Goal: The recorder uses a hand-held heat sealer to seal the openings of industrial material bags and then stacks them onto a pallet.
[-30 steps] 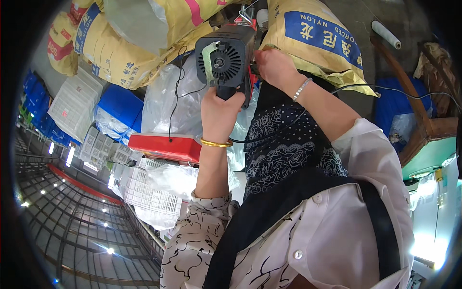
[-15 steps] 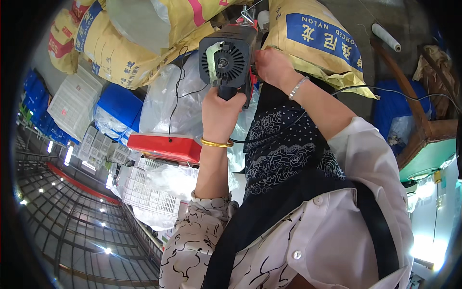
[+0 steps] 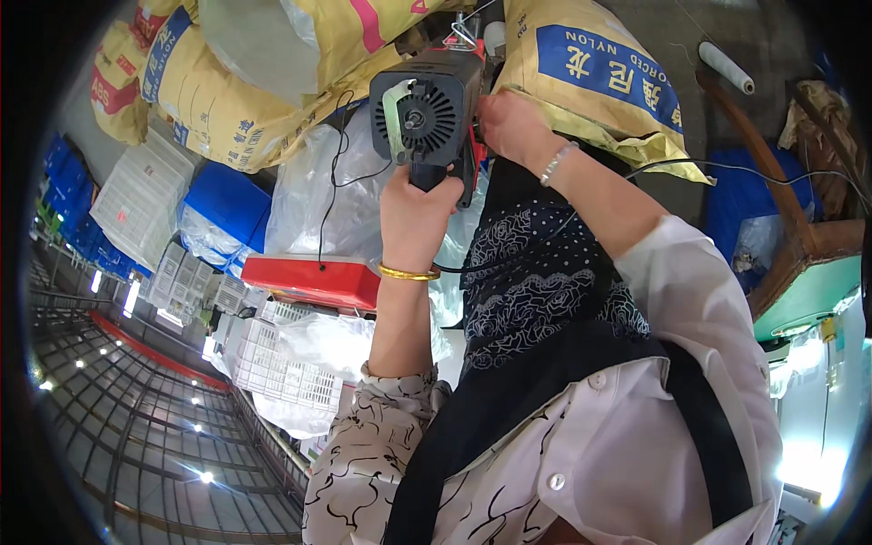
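Observation:
My left hand [image 3: 413,213] is wrapped round the handle of a portable bag-sewing machine [image 3: 422,82], which has a vented black motor housing and some red on its body. Just right of the machine, my right hand [image 3: 518,125] is closed at the near edge of a filled yellow woven sack [image 3: 599,64] with a blue printed panel. Its fingertips are hidden behind the hand and the machine. A wire thread guide [image 3: 460,34] stands at the machine's far end. From the machine, a black cord [image 3: 481,266] passes across my dark patterned apron [image 3: 545,291].
Filled yellow sacks [image 3: 227,109] lie at the far left. Clear plastic bags [image 3: 318,195], a red box [image 3: 309,280], blue bins [image 3: 222,200] and white crates [image 3: 145,195] stand left. A white thread cone [image 3: 727,68] and a wooden-framed chair [image 3: 813,263] are at the right.
The sewing machine has shifted very slightly left, and my right hand and the sack edge moved a little left with it. Both hands keep their grip.

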{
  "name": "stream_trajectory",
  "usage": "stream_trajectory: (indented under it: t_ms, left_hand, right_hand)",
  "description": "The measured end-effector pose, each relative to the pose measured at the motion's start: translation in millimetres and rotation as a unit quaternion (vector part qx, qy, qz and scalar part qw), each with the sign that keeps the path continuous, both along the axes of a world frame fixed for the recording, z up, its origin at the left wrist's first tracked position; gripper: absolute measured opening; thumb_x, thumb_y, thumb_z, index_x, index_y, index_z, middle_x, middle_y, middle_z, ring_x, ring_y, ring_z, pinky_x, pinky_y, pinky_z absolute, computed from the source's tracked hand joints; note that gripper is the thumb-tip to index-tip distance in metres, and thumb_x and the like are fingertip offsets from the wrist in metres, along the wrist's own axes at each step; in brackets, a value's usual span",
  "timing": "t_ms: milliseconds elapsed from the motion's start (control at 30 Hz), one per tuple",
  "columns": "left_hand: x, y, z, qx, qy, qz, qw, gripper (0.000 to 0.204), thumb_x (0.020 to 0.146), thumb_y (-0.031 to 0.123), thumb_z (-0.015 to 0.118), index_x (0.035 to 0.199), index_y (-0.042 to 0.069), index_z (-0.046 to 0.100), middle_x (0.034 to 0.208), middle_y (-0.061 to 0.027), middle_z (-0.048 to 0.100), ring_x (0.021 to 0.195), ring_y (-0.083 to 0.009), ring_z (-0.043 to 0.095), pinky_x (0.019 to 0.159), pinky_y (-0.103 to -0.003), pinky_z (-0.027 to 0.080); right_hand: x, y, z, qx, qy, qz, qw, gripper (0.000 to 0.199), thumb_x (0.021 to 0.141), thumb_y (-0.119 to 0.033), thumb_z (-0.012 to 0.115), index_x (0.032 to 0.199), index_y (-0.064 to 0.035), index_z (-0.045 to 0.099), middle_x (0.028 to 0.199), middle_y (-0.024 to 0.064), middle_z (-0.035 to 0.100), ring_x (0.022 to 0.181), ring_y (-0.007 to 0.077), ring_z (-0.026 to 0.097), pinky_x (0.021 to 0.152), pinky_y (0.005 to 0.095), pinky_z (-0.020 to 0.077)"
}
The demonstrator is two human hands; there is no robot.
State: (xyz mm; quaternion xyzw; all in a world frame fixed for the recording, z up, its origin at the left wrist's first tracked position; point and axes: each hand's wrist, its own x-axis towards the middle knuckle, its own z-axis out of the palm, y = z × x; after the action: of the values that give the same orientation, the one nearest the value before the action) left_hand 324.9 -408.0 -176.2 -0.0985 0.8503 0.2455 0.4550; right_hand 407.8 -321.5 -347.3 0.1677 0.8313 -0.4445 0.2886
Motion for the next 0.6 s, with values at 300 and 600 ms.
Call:
stream_trajectory:
  t_ms: [300, 600]
  left_hand:
    - [-2, 1, 5, 0.005, 0.023, -0.017, 1.000, 0.021, 0.072, 0.013, 0.066, 0.084, -0.003, 0.062, 0.064, -0.0046, 0.062, 0.054, -0.0107, 0.057, 0.053, -0.026, 0.045]
    - [-4, -5, 46, 0.040, 0.003, 0.054, 0.998, 0.017, 0.076, 0.010, 0.068, 0.090, 0.001, 0.064, 0.071, -0.0016, 0.061, 0.056, -0.0094, 0.055, 0.053, -0.024, 0.043]
  right_hand:
    - [12, 9, 18, 0.003, 0.039, -0.082, 0.996, 0.015, 0.084, -0.015, 0.058, 0.094, -0.0048, 0.062, 0.079, 0.0163, 0.067, 0.078, 0.0371, 0.066, 0.070, 0.0448, 0.0537]
    - [66, 61, 62, -0.053, 0.086, -0.245, 0.964, 0.011, 0.091, -0.014, 0.056, 0.090, -0.0025, 0.057, 0.076, 0.0188, 0.065, 0.078, 0.0395, 0.064, 0.069, 0.0483, 0.0505]
